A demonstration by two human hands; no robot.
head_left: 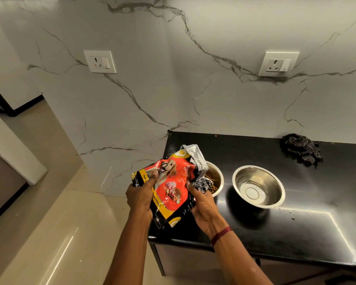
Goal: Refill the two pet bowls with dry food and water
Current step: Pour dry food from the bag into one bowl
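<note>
Clasping the food bag [171, 186] in curled left hand [140, 194] and right hand [203, 204], aiming its mouth, just past the fingertips, over the bowl [218, 173] for pouring.

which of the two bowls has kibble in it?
The left bowl, half hidden behind the food bag: brown kibble shows inside. The right bowl, standing clear on the counter, shows none.

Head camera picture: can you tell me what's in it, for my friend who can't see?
A person's left hand and right hand hold an opened red dog food bag over a steel bowl with kibble in it, on a black counter. A second steel bowl beside it has no food, and a dark checked cloth lies near the wall.
</note>
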